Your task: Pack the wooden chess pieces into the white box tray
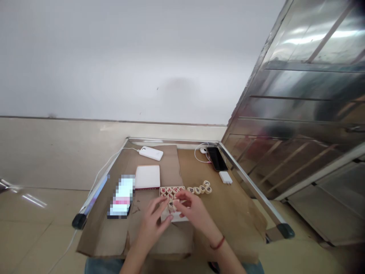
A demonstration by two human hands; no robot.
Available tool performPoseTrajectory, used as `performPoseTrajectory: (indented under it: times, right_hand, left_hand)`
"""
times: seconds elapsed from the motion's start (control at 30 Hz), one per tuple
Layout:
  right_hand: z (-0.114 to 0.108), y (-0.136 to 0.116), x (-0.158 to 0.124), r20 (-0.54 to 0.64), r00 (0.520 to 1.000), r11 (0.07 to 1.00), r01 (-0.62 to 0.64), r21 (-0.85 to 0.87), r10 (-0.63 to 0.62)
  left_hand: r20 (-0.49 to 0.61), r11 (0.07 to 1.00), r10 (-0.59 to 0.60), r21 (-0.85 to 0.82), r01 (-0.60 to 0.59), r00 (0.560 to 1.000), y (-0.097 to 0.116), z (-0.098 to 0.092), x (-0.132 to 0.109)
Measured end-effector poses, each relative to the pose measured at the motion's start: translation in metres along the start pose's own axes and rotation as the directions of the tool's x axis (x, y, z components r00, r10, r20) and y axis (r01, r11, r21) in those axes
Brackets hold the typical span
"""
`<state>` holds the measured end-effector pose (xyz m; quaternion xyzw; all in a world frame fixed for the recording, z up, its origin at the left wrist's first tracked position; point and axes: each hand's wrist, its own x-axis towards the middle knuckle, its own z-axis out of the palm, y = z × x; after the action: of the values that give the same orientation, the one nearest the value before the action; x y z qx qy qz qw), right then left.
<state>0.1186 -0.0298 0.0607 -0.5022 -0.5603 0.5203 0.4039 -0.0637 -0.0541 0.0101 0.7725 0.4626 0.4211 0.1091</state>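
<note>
In front of me a small white box (pixel 175 218) holds rows of round wooden Chinese chess pieces (pixel 169 189) with red characters. My left hand (pixel 155 217) is at the box's left side, fingers and thumb spread apart. A piece with a dark character (pixel 171 204) lies between my two hands, over the near part of the box. My right hand (pixel 189 207) reaches over the box from the right, thumb and fingers pinched on a chess piece that they mostly cover. Several loose pieces with dark characters (pixel 196 190) lie in a line to the box's right.
A white square lid (pixel 147 176) lies left of the box, beside a lit phone (pixel 122 198). Farther back are a white power bank (pixel 151 153) with a cable, a black phone (pixel 217 159) and a white charger (pixel 225 177). Cardboard (pixel 225 217) covers the metal-framed table.
</note>
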Motion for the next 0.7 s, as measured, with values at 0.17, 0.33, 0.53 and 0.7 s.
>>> performPoseTrajectory:
  times: [0.17, 0.33, 0.53, 0.7]
  right_hand:
    - [0.015, 0.001, -0.017, 0.027, 1.000, 0.978, -0.010, 0.210, 0.004]
    - [0.000, 0.008, -0.007, -0.158, 0.986, 0.966, 0.097, 0.238, -0.060]
    - [-0.009, 0.046, -0.001, -0.562, 0.827, 0.961, 0.156, 0.230, 0.000]
    - [-0.007, 0.062, -0.004, -0.614, 0.790, 0.951, 0.190, 0.245, 0.000]
  left_hand:
    - [0.057, 0.988, -0.076, -0.130, 0.083, 0.995, 0.015, 0.006, 0.001]
    - [-0.091, 0.977, -0.168, -0.145, 0.154, 0.982, 0.014, 0.000, 0.013]
    - [0.042, 0.990, -0.138, -0.020, 0.139, 0.990, 0.014, -0.012, 0.028]
    - [0.278, 0.983, -0.031, 0.182, -0.021, 0.960, 0.026, -0.001, 0.041]
